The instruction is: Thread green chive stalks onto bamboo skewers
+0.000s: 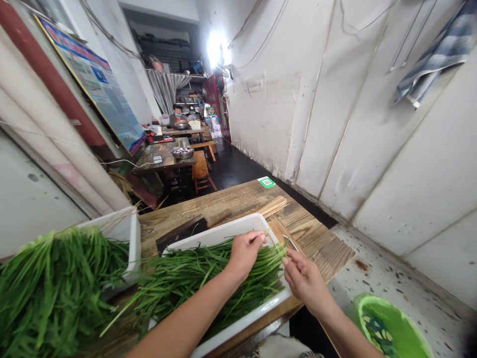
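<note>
My left hand is over a white tray of long green garlic chives, with thumb and forefinger pinched on the pale end of a chive. At the tray's right end, my right hand is closed, its fingertips pressed together beside the pale cut ends of the chives. What those fingertips hold is too small to make out. Left of the tray, a second heap of chives spills over another white tray.
Behind the tray lie a dark-bladed cleaver and a bundle of thin bamboo sticks on the wooden table. A green bucket with scraps stands on the floor at right. Farther back, a person sits behind another table.
</note>
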The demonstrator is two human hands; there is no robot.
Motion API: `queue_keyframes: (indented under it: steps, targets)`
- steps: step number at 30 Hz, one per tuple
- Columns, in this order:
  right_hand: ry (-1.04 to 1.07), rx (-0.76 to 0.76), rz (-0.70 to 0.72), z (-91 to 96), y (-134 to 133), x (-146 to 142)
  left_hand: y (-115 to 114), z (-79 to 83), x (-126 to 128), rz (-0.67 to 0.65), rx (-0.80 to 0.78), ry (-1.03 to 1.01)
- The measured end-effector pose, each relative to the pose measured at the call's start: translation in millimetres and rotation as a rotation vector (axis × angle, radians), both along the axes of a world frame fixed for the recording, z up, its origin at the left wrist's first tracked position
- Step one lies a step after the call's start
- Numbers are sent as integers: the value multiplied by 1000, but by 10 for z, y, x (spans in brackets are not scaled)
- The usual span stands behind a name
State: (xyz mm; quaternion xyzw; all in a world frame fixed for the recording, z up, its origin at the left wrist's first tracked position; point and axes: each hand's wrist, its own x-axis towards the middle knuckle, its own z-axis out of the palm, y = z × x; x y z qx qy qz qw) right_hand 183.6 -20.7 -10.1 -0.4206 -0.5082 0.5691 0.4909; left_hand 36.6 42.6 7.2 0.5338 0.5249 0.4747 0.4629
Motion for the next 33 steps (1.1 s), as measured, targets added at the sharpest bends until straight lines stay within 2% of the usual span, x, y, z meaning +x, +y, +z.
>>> queue_keyframes:
  steps: [15,26,33]
  targets:
    - [-24,-5,-36,46,-30,-18,-4,-49,-17,-61,50,79]
    - [-19,18,-23,-4,-18,1,-34,26,-38,-90,113,177]
    - [-27,20,-18,20,-24,5,-42,56,-62,-175,137,223]
